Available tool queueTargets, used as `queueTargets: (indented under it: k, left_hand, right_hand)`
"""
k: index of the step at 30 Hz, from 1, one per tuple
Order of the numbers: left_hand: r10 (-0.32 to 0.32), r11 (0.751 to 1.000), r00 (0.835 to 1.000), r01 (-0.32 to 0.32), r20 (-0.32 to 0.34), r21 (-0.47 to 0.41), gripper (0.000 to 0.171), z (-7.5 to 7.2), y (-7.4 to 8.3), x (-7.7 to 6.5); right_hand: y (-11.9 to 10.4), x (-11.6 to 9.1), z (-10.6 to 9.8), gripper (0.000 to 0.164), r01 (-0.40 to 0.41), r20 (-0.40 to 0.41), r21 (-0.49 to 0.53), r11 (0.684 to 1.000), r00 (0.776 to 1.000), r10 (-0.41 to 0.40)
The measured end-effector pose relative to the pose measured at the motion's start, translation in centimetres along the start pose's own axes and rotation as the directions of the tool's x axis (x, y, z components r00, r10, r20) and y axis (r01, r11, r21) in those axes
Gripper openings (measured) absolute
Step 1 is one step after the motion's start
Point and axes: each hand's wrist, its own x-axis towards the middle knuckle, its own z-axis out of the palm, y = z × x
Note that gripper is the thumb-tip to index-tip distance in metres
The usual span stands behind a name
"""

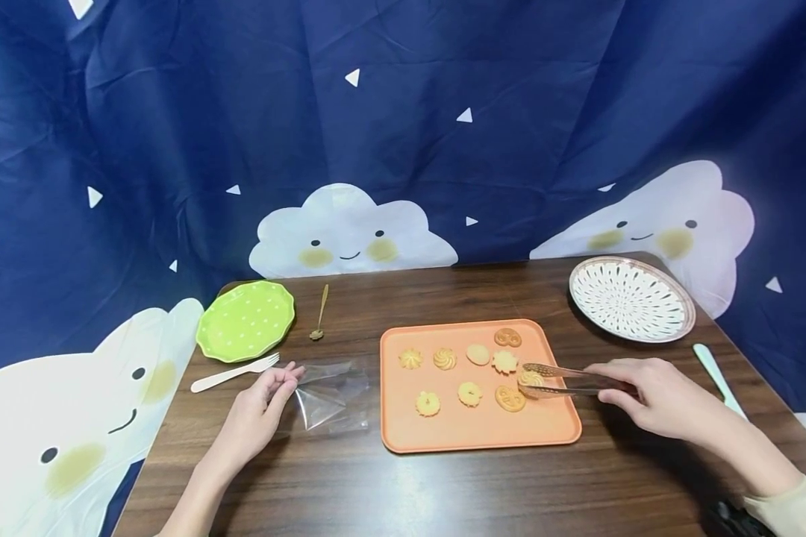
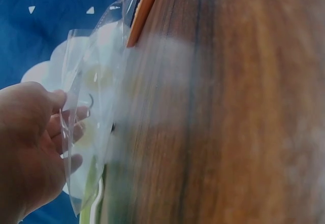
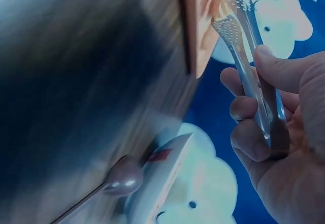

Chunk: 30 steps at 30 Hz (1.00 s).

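My left hand (image 1: 258,410) pinches the edge of a clear plastic bag (image 1: 336,401) between thumb and fingers, left of the orange tray (image 1: 457,436). In the left wrist view the bag (image 2: 84,82) hangs open-sided and see-through from the fingertips. My right hand (image 1: 654,391) grips metal tongs (image 1: 557,371) with the thumb on one arm and fingers round the other. Their perforated tips lie on either side of a swirled round cookie (image 1: 530,379) at the tray's right side. The right wrist view shows the tongs (image 3: 244,66) closed in around that cookie.
Several other cookies (image 1: 470,394) sit spread over the tray. A green dotted plate (image 1: 247,321), a white fork (image 1: 231,373) and a small gold spoon (image 1: 320,317) lie at left. A patterned plate (image 1: 631,298) and a pale green knife (image 1: 719,377) lie at right.
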Motion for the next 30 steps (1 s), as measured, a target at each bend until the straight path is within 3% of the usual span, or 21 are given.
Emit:
queueTargets:
  k: [14, 18, 21, 25, 30]
  left_hand:
    - [-0.008, 1.000, 1.000, 0.008, 0.023, 0.000, 0.021, 0.1, 0.4, 0.0]
    - [0.017, 1.000, 1.000, -0.017, 0.013, -0.011, 0.019, 0.3, 0.1, -0.1]
    - [0.045, 0.998, 0.999, -0.045, -0.001, -0.040, 0.016, 0.5, -0.2, -0.1]
    - [0.064, 0.996, 0.998, -0.064, -0.005, -0.061, 0.014, 0.6, -0.1, -0.1]
    - [0.057, 0.998, 0.998, -0.057, 0.002, -0.025, 0.016, 0.5, 0.1, 0.0]
  right_hand:
    - [0.6, -2.8, 0.6, 0.045, -0.076, 0.062, 0.060, 0.995, 0.995, 0.073]
    - [0.3, -2.9, 0.0, 0.047, -0.118, 0.084, 0.133, 0.984, 0.991, 0.108]
    - [0.4, -3.2, -0.6, 0.053, -0.114, 0.036, 0.166, 0.979, 0.993, 0.109]
    - [0.7, -3.8, -1.0, 0.058, -0.125, -0.087, 0.159, 0.979, 0.986, 0.140]
    - [0.5, -4.9, -0.8, 0.044, -0.304, -0.156, 0.113, 0.946, 0.935, 0.319]
